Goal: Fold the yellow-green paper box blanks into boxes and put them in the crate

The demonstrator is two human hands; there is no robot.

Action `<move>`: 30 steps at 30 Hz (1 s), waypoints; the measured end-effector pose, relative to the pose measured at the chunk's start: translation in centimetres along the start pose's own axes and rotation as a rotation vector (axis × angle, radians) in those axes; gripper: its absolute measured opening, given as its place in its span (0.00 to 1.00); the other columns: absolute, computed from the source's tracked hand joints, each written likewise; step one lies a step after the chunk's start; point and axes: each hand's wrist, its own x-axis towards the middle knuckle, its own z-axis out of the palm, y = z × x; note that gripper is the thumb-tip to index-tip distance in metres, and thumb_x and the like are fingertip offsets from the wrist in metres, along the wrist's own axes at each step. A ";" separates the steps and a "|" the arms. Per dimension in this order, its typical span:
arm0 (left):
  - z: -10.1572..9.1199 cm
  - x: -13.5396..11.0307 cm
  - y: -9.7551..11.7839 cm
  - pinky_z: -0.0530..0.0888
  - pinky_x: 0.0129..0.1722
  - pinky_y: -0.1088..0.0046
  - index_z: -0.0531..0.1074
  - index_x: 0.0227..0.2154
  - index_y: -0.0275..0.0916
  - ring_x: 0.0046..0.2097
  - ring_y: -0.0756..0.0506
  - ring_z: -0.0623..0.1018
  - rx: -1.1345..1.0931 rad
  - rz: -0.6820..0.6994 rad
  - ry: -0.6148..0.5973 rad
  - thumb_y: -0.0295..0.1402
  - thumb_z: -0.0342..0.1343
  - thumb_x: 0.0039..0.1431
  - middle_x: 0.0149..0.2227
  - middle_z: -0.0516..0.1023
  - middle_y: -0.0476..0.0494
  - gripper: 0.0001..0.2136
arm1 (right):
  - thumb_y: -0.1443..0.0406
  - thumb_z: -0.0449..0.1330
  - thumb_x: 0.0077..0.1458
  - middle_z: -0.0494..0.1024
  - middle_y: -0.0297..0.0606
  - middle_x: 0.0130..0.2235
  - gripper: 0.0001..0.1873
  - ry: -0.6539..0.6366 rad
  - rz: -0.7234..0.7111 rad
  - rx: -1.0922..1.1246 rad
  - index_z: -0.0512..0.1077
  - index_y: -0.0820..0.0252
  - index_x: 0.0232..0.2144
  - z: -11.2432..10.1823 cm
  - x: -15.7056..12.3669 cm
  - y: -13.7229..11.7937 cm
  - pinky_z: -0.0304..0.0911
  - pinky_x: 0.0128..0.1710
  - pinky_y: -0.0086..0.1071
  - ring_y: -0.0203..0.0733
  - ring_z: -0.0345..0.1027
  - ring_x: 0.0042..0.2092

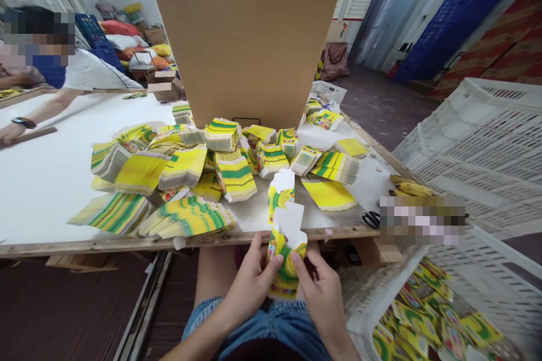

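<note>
Held carton: yellow-and-green printed card carton (288, 273), over the lap at the worktop's near edge, in both hands.
Left hand (259, 269): gripping the carton's left side, thumb on the printed face.
Right hand (318, 281): gripping the right side, thumb also on the face.
Key relation: carton sits directly between the hands, long axis running near to far; neither hand is nearer, both touch it.
Pointing: white flaps (290, 223) at the far end, standing open, aimed away from the body; other end toward the lap. Far end drifts slightly right.
Second carton: yellow-and-green card carton with white flap (281, 197), just beyond the held one, roughly same line. Can't tell if they touch; its near end is hidden.
Worktop: white top with wooden edging (38, 194); stacks of yellow-and-green flat card (182, 169) lie far and left of the hands.
Right side: black-handled scissors (371, 219) near the edge; white slatted plastic crate (365, 299) below, holding yellow-and-green packs (440, 318).
</note>
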 end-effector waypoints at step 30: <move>-1.4 0.2 0.2 0.69 0.53 0.64 0.65 0.56 0.43 0.52 0.41 0.74 0.124 0.002 -0.204 0.27 0.56 0.58 0.52 0.74 0.39 0.23 | 0.61 0.58 0.56 0.78 0.33 0.27 0.16 -0.331 0.128 -0.106 0.66 0.58 0.47 -2.1 2.1 0.0 0.66 0.32 0.31 0.42 0.72 0.30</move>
